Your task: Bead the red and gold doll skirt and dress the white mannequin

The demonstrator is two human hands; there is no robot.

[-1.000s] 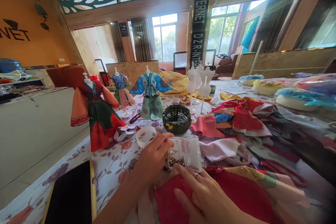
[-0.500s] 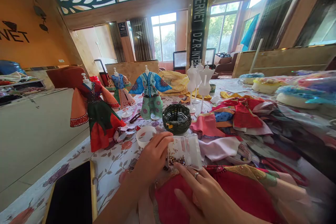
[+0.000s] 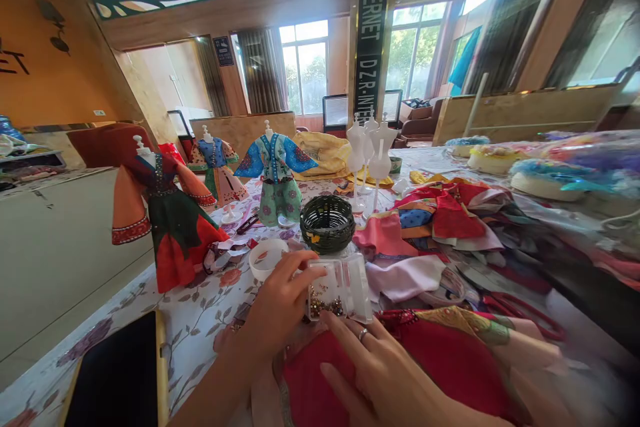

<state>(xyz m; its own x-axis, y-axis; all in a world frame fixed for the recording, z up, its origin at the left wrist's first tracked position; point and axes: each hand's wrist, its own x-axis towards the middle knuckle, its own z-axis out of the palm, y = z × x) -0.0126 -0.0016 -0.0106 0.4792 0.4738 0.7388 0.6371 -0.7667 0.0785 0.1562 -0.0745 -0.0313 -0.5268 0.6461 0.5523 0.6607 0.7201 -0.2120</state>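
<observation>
The view swings right, both hands keeping their pose! The left hand grips the clear box, before the basket; the right hand, fingers loosely spread, touches beads inside.

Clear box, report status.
Left hand on left edge of clear box, lid open. Right hand extended, fingertip at beads. Dark basket just beyond box.

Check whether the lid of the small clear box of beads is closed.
No, the clear box is open, its lid folded out to the side and the beads showing.
</observation>
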